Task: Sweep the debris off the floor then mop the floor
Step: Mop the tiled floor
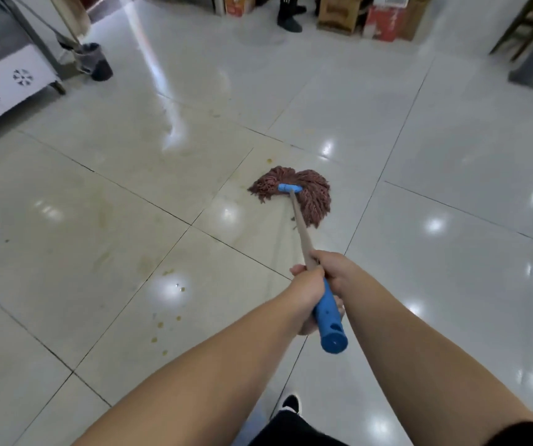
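A mop with a reddish-brown string head [304, 191] lies flat on the glossy white tiled floor [452, 194]. Its pale handle [300, 230] runs back towards me and ends in a blue grip [329, 320]. My left hand [305, 291] is wrapped around the handle where the blue grip begins. My right hand [336, 268] clasps the handle just beside and above it. Yellowish wet smears [136, 175] and small brown drops [165, 320] mark the tiles to the left of the mop.
A dark bin [96, 61] with poles leaning in it stands at the far left beside a white cabinet [4, 88]. Cardboard boxes [384, 20] and another person's legs [287, 14] line the far wall. A wooden chair [526, 24] is at the far right. My shoe [291, 403] shows below.
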Demonstrator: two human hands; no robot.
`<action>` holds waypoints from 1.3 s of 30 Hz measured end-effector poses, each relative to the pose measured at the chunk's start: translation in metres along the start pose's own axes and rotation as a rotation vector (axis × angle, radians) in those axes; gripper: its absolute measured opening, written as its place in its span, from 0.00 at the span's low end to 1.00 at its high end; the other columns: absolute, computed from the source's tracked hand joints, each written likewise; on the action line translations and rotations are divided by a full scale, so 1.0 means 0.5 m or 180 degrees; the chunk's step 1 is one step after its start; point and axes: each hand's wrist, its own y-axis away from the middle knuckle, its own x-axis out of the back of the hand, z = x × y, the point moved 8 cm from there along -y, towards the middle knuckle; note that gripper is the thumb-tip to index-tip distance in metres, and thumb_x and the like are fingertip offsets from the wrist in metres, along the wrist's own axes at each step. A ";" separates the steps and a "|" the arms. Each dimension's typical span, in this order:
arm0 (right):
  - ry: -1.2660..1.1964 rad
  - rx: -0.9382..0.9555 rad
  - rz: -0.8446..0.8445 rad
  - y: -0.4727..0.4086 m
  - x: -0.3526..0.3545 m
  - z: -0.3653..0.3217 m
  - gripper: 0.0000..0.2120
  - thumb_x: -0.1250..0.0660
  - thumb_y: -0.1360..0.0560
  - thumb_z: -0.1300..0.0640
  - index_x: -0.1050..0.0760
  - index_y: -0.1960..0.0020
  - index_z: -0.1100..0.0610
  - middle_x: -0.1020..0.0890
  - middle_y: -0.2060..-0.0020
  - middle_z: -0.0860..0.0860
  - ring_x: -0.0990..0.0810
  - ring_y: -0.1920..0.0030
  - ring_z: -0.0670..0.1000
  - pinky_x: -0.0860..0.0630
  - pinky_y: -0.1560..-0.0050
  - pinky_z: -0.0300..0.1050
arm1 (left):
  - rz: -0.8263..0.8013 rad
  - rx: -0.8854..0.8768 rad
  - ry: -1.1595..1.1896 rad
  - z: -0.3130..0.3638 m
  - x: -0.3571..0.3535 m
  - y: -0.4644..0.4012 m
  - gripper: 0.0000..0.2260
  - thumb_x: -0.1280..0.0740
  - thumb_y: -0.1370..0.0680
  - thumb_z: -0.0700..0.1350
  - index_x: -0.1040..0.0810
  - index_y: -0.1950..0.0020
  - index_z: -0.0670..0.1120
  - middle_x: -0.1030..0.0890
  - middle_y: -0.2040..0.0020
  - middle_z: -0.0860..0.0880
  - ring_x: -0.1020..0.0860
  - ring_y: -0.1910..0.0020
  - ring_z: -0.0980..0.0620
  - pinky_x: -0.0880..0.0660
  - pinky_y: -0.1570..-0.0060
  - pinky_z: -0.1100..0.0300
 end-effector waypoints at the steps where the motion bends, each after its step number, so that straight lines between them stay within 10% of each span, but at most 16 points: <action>1: 0.0009 -0.0025 0.0022 -0.009 0.032 -0.025 0.17 0.46 0.18 0.54 0.30 0.55 0.67 0.18 0.71 0.59 0.23 0.65 0.55 0.26 0.64 0.46 | -0.0010 0.0010 0.0081 0.019 -0.041 -0.007 0.10 0.47 0.18 0.50 0.29 0.45 0.47 0.22 0.39 0.43 0.20 0.45 0.49 0.24 0.50 0.60; 6: 0.0232 0.0046 -0.0007 -0.062 0.140 -0.161 0.18 0.43 0.19 0.49 0.27 0.46 0.65 0.21 0.59 0.58 0.22 0.61 0.55 0.24 0.62 0.46 | 0.0096 -0.0059 0.0158 0.101 -0.174 -0.091 0.12 0.44 0.19 0.51 0.30 0.51 0.43 0.30 0.74 0.48 0.33 0.86 0.57 0.36 0.83 0.72; 10: 0.0437 0.0110 -0.0205 -0.109 0.211 -0.303 0.26 0.47 0.20 0.42 0.27 0.54 0.66 0.23 0.60 0.59 0.24 0.63 0.56 0.28 0.63 0.44 | -0.0126 -0.0067 0.0382 0.177 -0.301 -0.188 0.15 0.44 0.20 0.54 0.28 0.56 0.44 0.28 0.81 0.49 0.31 0.86 0.55 0.33 0.82 0.70; 13: 0.0938 0.0063 -0.0186 -0.154 0.308 -0.410 0.33 0.53 0.21 0.36 0.28 0.43 0.65 0.20 0.56 0.57 0.25 0.68 0.53 0.31 0.69 0.41 | -0.0204 -0.0132 0.0532 0.249 -0.409 -0.272 0.14 0.44 0.19 0.52 0.25 0.46 0.45 0.17 0.62 0.45 0.21 0.75 0.54 0.25 0.78 0.64; 16: 0.1299 0.0134 0.0182 -0.172 0.426 -0.559 0.31 0.51 0.24 0.33 0.23 0.54 0.58 0.26 0.80 0.50 0.34 0.84 0.47 0.38 0.80 0.33 | -0.0388 -0.0108 0.0816 0.344 -0.547 -0.333 0.15 0.45 0.19 0.53 0.23 0.50 0.46 0.18 0.62 0.45 0.19 0.68 0.50 0.21 0.72 0.60; 19: 0.1447 0.0212 0.0390 -0.168 0.541 -0.710 0.30 0.47 0.26 0.31 0.22 0.58 0.56 0.25 0.81 0.49 0.33 0.86 0.46 0.35 0.81 0.33 | -0.0482 -0.0068 0.1040 0.428 -0.702 -0.350 0.15 0.46 0.19 0.52 0.23 0.57 0.48 0.20 0.66 0.46 0.21 0.69 0.51 0.20 0.71 0.60; 21: 0.1440 0.0062 0.0205 -0.167 0.599 -0.772 0.32 0.48 0.26 0.31 0.23 0.55 0.59 0.21 0.76 0.53 0.29 0.82 0.50 0.29 0.76 0.36 | -0.0572 -0.0010 0.1020 0.452 -0.797 -0.351 0.13 0.45 0.19 0.52 0.23 0.54 0.48 0.19 0.62 0.46 0.20 0.69 0.51 0.22 0.74 0.61; 25: 0.1351 -0.0181 -0.0223 -0.192 0.666 -0.860 0.39 0.51 0.23 0.34 0.32 0.34 0.69 0.22 0.41 0.64 0.23 0.43 0.63 0.26 0.41 0.53 | -0.0521 0.0133 0.0968 0.470 -0.920 -0.378 0.15 0.45 0.19 0.56 0.25 0.51 0.47 0.20 0.62 0.46 0.20 0.72 0.52 0.23 0.77 0.62; 32: 0.1192 -0.0193 -0.0582 -0.275 0.734 -1.022 0.19 0.49 0.18 0.56 0.39 0.33 0.69 0.18 0.66 0.63 0.19 0.63 0.58 0.24 0.52 0.51 | 0.0154 -0.0233 0.1407 0.569 -1.100 -0.443 0.15 0.43 0.20 0.54 0.30 0.58 0.44 0.29 0.82 0.50 0.32 0.86 0.55 0.33 0.82 0.70; 36: 0.1135 -0.0456 -0.0927 -0.264 0.745 -1.029 0.22 0.49 0.17 0.53 0.44 0.26 0.62 0.22 0.39 0.60 0.20 0.55 0.56 0.25 0.65 0.46 | 0.0520 -0.0300 0.1679 0.561 -1.127 -0.444 0.15 0.40 0.21 0.55 0.29 0.59 0.44 0.30 0.81 0.49 0.32 0.85 0.56 0.32 0.81 0.71; 39: 0.1297 -0.0627 -0.0941 -0.280 0.804 -1.008 0.20 0.45 0.18 0.53 0.41 0.29 0.60 0.16 0.60 0.57 0.23 0.66 0.51 0.25 0.77 0.41 | 0.0545 -0.0337 0.2036 0.532 -1.196 -0.431 0.12 0.40 0.21 0.55 0.27 0.54 0.47 0.27 0.81 0.50 0.32 0.85 0.56 0.32 0.82 0.71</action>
